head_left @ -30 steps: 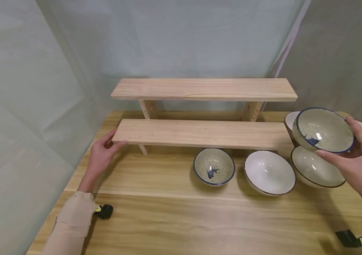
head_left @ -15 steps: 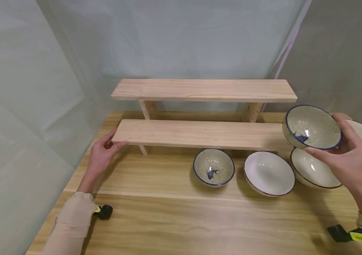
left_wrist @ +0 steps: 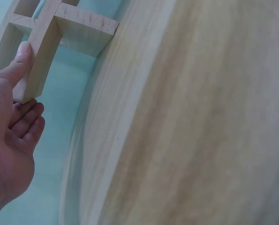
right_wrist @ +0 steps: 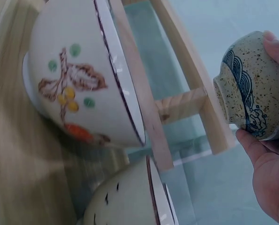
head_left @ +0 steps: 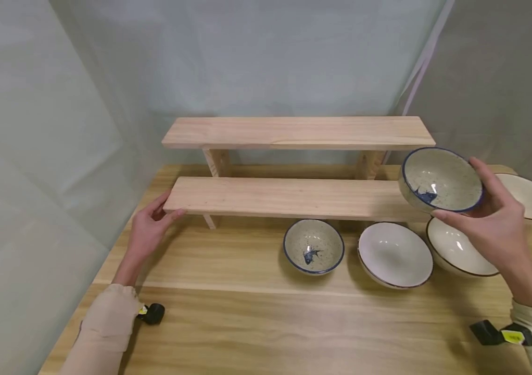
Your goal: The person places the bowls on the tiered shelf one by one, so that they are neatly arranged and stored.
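Observation:
My right hand (head_left: 497, 221) grips a speckled bowl (head_left: 441, 179) with a blue rim and a blue fish inside. In the head view it is raised over the right end of the lower shelf board, tilted toward me. The right wrist view shows blue waves on the outside of this bowl (right_wrist: 254, 89). My left hand (head_left: 149, 229) holds the left end of the lower board (head_left: 285, 198) of a two-step wooden rack, thumb on the front edge. In the left wrist view its fingers (left_wrist: 26, 122) lie beneath the board end.
A similar fish bowl (head_left: 314, 247) and a white brown-rimmed bowl (head_left: 394, 255) stand on the table (head_left: 266, 323) before the rack. Farther right are a cream bowl (head_left: 458, 247), partly behind my hand, and another pale bowl (head_left: 528, 195). The rack's upper board (head_left: 299, 133) is behind.
My right hand has carried the speckled bowl leftward and slightly up, from over the bowls at the right to the lower board's right end. My left hand stays on the board.

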### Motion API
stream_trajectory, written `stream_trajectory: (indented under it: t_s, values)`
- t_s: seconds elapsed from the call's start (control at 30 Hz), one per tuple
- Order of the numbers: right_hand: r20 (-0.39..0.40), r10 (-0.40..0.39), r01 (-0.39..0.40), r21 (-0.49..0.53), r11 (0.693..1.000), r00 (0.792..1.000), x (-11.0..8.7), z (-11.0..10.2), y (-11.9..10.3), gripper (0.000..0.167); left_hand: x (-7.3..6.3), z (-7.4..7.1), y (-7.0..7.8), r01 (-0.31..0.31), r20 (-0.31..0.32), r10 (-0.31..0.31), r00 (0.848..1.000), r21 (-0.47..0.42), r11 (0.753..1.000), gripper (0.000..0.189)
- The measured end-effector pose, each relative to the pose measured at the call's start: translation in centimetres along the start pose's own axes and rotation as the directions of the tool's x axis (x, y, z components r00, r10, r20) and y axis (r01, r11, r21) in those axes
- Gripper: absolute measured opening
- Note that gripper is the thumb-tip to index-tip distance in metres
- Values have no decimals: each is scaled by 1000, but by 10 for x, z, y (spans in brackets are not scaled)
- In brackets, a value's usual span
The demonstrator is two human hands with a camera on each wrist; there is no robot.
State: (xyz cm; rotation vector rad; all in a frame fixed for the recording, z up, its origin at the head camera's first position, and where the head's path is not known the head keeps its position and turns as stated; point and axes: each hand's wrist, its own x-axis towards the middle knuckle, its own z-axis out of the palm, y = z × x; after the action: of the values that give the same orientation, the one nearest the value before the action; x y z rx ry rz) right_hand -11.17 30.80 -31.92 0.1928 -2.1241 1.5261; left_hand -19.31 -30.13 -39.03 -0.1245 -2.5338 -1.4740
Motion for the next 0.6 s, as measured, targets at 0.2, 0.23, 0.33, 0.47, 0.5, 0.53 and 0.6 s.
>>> stream_trajectory:
  t_s: [0.2, 0.23, 0.33, 0.47, 0.5, 0.53, 0.6]
  values:
    - [44, 2, -3, 5, 1000, 999, 8, 13, -5, 106, -1, 0, 1, 12, -2, -12, 1000, 17, 1000, 76]
    - [50, 5, -4, -6, 1000, 999, 9, 15, -5, 107, -1, 0, 0, 13, -2, -13, 1000, 17, 1000, 77]
    - [65, -10, 6, 61, 998, 998, 14, 24, -7, 106, -1, 0, 0, 12, 0, -12, 1000, 13, 1000, 76]
    - [83, -44, 37, 80, 996, 996, 20, 35, -10, 105, -1, 0, -1, 8, 0, -8, 1000, 16, 1000, 76]
    - [84, -50, 43, 82, 996, 995, 21, 38, -11, 105, -1, 0, -1, 6, -2, -6, 1000, 17, 1000, 76]
    - [87, -55, 50, 55, 997, 995, 22, 40, -12, 105, -1, 0, -1, 4, -4, -4, 1000, 19, 1000, 76]
    - [93, -64, 64, 5, 998, 994, 24, 45, -15, 105, -1, 0, -1, 2, -8, -2, 1000, 21, 1000, 75]
